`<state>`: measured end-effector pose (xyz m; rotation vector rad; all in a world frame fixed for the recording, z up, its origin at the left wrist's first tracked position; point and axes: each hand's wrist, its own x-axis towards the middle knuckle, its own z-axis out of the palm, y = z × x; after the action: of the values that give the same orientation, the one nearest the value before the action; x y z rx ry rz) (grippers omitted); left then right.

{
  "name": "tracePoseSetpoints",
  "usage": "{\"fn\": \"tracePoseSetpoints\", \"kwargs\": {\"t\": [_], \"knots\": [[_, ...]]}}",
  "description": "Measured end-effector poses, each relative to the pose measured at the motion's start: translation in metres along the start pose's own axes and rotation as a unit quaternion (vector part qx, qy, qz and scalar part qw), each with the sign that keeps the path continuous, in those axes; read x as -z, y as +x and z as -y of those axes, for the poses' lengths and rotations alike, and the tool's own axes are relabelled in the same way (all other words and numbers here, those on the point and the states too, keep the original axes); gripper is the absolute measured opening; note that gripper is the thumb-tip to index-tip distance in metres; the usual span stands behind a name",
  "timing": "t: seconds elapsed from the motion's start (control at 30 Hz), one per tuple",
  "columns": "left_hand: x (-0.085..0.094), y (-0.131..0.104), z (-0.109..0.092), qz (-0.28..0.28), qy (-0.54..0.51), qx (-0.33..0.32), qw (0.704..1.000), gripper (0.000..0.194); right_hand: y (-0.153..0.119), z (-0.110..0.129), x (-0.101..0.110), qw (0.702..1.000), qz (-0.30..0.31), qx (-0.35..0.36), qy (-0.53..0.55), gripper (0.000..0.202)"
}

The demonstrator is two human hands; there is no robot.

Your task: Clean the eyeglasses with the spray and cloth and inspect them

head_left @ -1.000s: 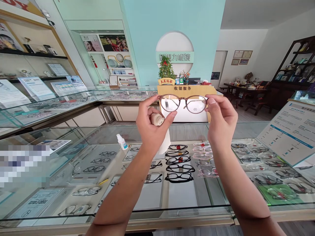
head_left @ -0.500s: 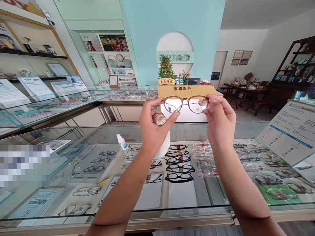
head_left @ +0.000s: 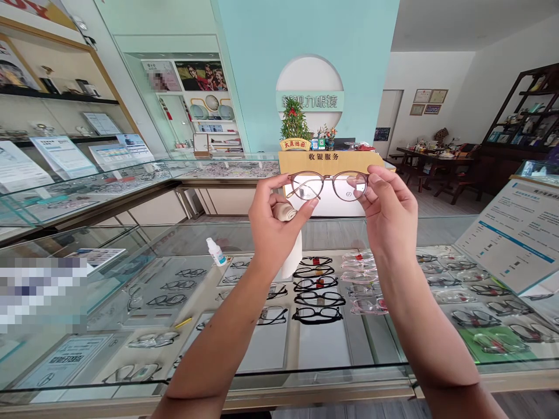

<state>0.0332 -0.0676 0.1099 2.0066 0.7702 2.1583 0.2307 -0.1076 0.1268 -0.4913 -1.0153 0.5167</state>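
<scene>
While the glass display worktop (head_left: 323,378) is spreading below, the left hand (head_left: 274,230) and right hand (head_left: 391,215) are holding round, brown-rimmed eyeglasses (head_left: 328,178) above it. The left grip is pinching one end of the frame; the right grip is pinching the other between thumb and index finger. A rolled beige cloth (head_left: 293,259) is hanging from the left palm; a white bottle (head_left: 216,252) is standing beyond the left forearm. The step seems to be inspecting lenses; any further wiping is calling for one steady grip while the cloth is coming free.
</scene>
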Motion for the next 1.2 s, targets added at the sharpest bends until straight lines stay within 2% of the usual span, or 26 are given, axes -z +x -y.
{"fn": "tracePoseSetpoints", "kwargs": {"t": [0.4,0.7,0.97,1.1,1.2], "knots": [[-0.003,-0.003,0.016,-0.028,0.054,-0.039,0.997,0.073,-0.006,-0.003,-0.012,0.999,0.004,-0.035,0.02,0.013],[-0.006,-0.002,0.01,-0.056,0.017,-0.032,0.998,0.072,-0.005,-0.01,-0.008,0.999,0.036,-0.013,-0.026,0.019],[-0.006,-0.002,0.01,-0.053,-0.016,-0.008,0.998,0.072,-0.003,-0.014,-0.003,0.996,0.063,-0.016,-0.062,0.021],[-0.003,0.0,0.007,-0.043,-0.033,-0.007,0.999,0.072,0.001,-0.014,-0.003,0.995,0.062,-0.032,-0.074,0.015],[0.0,0.002,0.005,-0.023,-0.033,-0.011,0.999,0.071,0.005,-0.009,0.001,0.993,0.07,-0.017,-0.098,0.011]]}}
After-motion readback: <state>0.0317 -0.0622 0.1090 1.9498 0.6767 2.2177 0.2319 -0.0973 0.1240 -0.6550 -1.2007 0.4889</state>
